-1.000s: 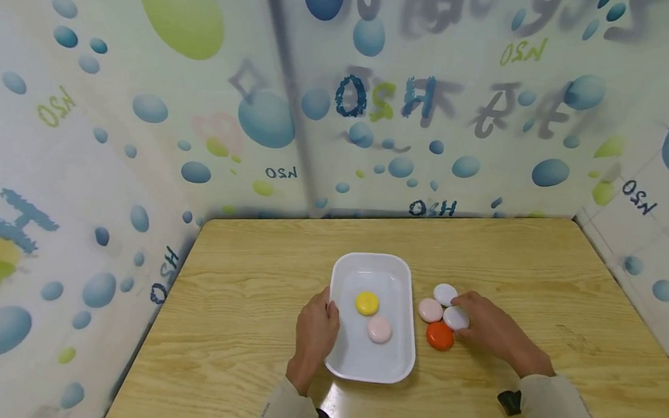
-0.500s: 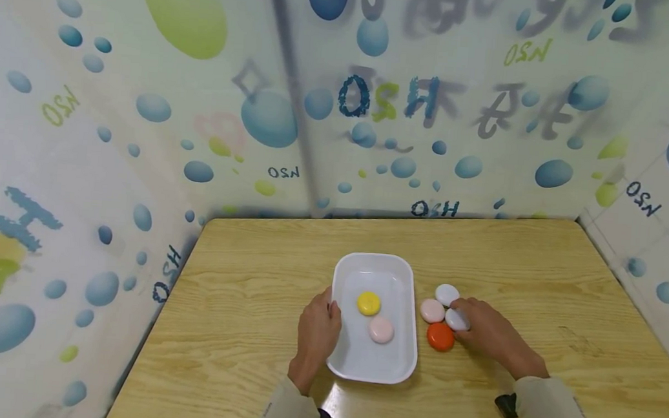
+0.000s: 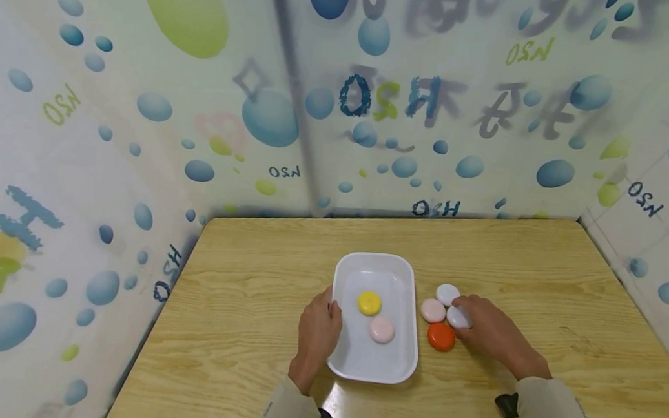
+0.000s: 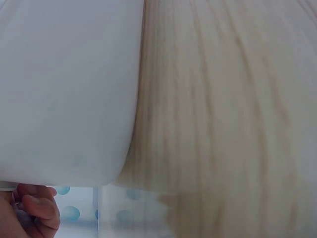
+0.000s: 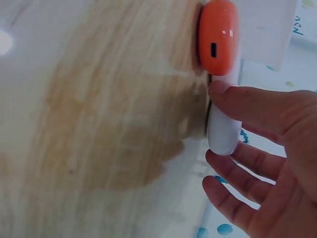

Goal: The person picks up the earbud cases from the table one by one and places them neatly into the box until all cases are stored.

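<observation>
My left hand [image 3: 319,328] grips the left rim of a white rectangular tray [image 3: 343,358], thumb over the edge. Part of a hand [image 4: 37,210] shows beside the tray [image 4: 59,89] in the left wrist view. A yellow rounded disc [image 3: 369,303] and a pale pink one [image 3: 382,329] lie in the tray. To its right, my right hand [image 3: 491,333] pinches a white rounded disc [image 3: 459,317] between thumb and fingers; the right wrist view shows this white disc [image 5: 224,129] on edge. Around it lie another white disc [image 3: 447,294], a pink disc [image 3: 433,310] and an orange-red disc [image 3: 441,337].
All stands on a wooden table [image 3: 258,294]. A wall [image 3: 462,134] with printed bubbles and lettering rises behind it, with more wall on both sides. The orange-red disc [image 5: 218,37] has a small dark slot in its side.
The view shifts very slightly. Both hands keep nearly the same places, and the tray and discs stay as they were.
</observation>
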`<state>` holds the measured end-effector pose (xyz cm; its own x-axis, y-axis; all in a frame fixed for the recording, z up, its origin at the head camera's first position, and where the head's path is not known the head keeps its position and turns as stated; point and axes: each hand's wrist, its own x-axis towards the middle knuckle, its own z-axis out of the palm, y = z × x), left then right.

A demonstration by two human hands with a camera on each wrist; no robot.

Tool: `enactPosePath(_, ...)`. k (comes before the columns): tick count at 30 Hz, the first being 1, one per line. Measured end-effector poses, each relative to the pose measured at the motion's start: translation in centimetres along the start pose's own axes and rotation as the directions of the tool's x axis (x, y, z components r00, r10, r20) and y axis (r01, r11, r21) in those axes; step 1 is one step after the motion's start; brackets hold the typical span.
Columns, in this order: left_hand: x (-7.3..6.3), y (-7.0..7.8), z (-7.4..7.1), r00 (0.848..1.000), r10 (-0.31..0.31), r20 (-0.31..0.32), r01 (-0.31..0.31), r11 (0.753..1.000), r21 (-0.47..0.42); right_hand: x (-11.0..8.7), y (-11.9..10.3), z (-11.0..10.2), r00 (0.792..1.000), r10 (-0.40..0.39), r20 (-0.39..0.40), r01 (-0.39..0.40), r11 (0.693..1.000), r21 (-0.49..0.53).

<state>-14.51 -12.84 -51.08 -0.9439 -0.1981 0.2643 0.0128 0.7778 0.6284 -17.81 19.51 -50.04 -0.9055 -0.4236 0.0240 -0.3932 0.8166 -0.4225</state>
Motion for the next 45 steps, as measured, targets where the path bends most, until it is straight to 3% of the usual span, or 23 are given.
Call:
enactPosePath(18,-0.1,0.0,0.0,1.0,-0.001,-0.003,0.001,1.0,-0.019,0.5,-2.6,-1.6,0.998,0.002,-0.067,-0.002,1.0,-0.008)
enactPosePath(28,0.0,0.0,0.0,1.0,0.002,-0.007,-0.002,1.0,-0.006,1.2,-4.6,-1.8,0.998,0.069,-0.004,-0.069,0.996,0.048)
enactPosePath(45,-0.1,0.0,0.0,1.0,-0.004,-0.014,0.004,1.0,-0.009,2.4,-7.1,-0.9,0.997,-0.055,-0.058,0.056,0.998,0.029)
